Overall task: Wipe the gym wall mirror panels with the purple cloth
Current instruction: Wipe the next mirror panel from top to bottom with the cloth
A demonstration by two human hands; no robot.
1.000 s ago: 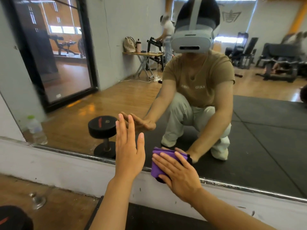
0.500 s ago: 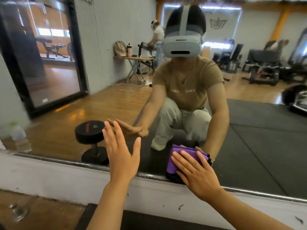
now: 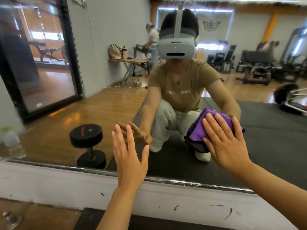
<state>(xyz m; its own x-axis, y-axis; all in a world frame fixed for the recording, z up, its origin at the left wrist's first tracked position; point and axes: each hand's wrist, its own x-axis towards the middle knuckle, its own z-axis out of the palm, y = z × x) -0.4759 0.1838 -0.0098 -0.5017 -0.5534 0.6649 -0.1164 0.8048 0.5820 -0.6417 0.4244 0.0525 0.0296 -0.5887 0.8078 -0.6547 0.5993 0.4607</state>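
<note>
The wall mirror panel point(image 3: 103, 103) fills most of the view, its metal bottom edge running low across the frame. My right hand point(image 3: 224, 143) lies flat on the folded purple cloth point(image 3: 199, 130), pressing it against the glass at the lower right. My left hand point(image 3: 129, 155) is raised to the cloth's left with fingers spread, palm at or close to the glass near the mirror's bottom edge, holding nothing. The mirror reflects a squatting person in a headset and both arms.
A white wall strip point(image 3: 49, 183) runs below the mirror, with wooden floor and a dark mat edge point(image 3: 93, 218) beneath. A black dumbbell point(image 3: 88, 143) and a plastic bottle point(image 3: 11, 143) show in the reflection at left. Gym machines reflect at the back right.
My right hand has slid the purple cloth to the right and upward across the glass. My left hand keeps its place low on the mirror. The view has shifted right.
</note>
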